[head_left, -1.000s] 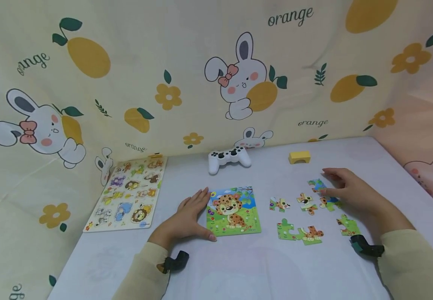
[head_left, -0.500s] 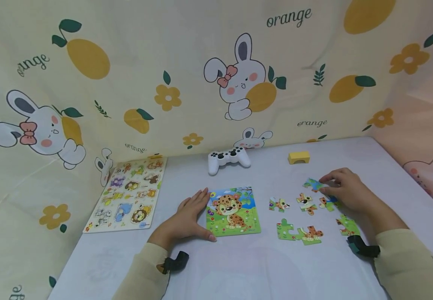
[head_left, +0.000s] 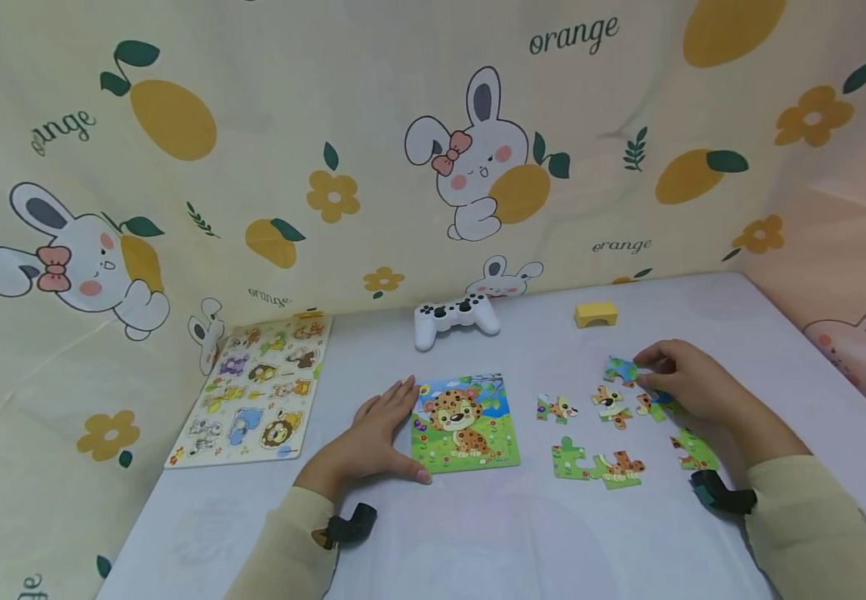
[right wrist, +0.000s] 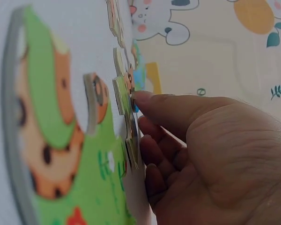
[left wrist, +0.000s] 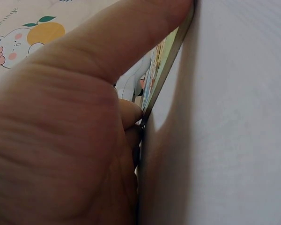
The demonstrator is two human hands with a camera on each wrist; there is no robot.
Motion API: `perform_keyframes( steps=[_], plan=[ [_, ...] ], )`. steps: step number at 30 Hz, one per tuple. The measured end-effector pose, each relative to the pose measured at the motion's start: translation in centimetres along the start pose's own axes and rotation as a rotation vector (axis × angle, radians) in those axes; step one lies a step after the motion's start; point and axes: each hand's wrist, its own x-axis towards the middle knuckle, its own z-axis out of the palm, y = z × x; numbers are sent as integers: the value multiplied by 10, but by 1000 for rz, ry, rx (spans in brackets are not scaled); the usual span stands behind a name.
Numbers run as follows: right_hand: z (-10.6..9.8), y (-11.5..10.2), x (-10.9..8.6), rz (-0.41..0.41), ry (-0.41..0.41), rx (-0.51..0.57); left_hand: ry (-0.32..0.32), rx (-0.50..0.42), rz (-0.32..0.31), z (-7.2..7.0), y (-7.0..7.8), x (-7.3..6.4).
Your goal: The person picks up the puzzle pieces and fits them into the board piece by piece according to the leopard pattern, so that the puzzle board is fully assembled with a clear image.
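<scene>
My left hand (head_left: 368, 442) lies beside a square leopard puzzle board (head_left: 466, 425), its fingers along the left edge and the thumb at the near left corner. In the left wrist view the thumb (left wrist: 131, 33) touches the board's edge. My right hand (head_left: 695, 383) pinches the right side of a blue jigsaw piece (head_left: 618, 371) on the table. Around it lie more jigsaw pieces: a leopard-face piece (head_left: 609, 402), a white-muzzled one (head_left: 557, 408), a green one (head_left: 570, 460), a leopard-body one (head_left: 620, 469) and a green-and-orange one (head_left: 691, 450). My right hand partly hides another blue piece (head_left: 656, 407).
A white game controller (head_left: 457, 318) sits at the back of the table. To its right stands a yellow arch block (head_left: 595, 314). An animal peg board (head_left: 252, 392) lies on the left. Printed cloth walls (head_left: 402, 125) border the white table.
My right hand has shifted slightly left, taking hold of the blue jigsaw piece and sliding and turning it left. My left hand stays by the leopard board.
</scene>
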Motion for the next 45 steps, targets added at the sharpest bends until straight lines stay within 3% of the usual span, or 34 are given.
perform_keyframes(
  steps=[16, 25, 31, 45],
  plan=[
    [-4, -9, -7, -33, -5, 89, -4, -8, 6, -1, 1, -2],
    [-2, -33, -10, -67, 11, 196, -4, -20, -7, -2, 4, -2],
    [8, -55, -13, -127, -16, 307, -7, -18, -9, -2, 4, -1],
    [56, -104, -11, -176, -108, 422, -17, -10, -14, -3, 6, -1]
  ],
)
